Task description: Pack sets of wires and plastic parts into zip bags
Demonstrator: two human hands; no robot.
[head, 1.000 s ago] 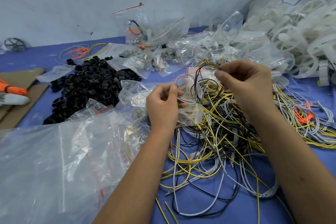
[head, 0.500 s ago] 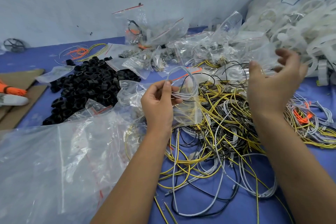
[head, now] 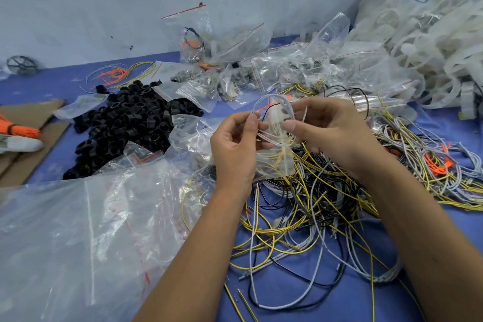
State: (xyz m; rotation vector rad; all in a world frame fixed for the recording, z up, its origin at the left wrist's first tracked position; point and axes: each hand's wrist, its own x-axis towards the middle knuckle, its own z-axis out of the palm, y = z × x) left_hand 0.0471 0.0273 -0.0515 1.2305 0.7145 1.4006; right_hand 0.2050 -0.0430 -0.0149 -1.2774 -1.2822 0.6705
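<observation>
Seen from a head-worn camera looking down, a person's two bare hands meet above a cluttered blue table (head: 287, 293). The left hand (head: 234, 144) pinches the mouth of a small clear zip bag (head: 277, 157), its grip clamped on the plastic with thumb and fingers curled. The right hand (head: 332, 131) pinches a looped bundle of wires (head: 274, 110), grey with some orange and yellow visible, and holds it at the bag's opening; that grip is also clamped. The loop stands half above the bag, so the set looks only partly packed. Below the hands lies a loose tangle of wires (head: 326, 191) in yellow, grey and black. To the left is a heap of black plastic rings (head: 130, 123), and nearer the viewer a large clear bag (head: 91, 230). Filled zip bags (head: 222, 83) sit by the wall, and white plastic parts (head: 431, 47) are piled at the far right. The springy loop could uncoil and pop back out of the narrow mouth, or a stray end could snag the tangle beneath and drag extra wires in. A wire caught across the seal would likely stop it closing.
</observation>
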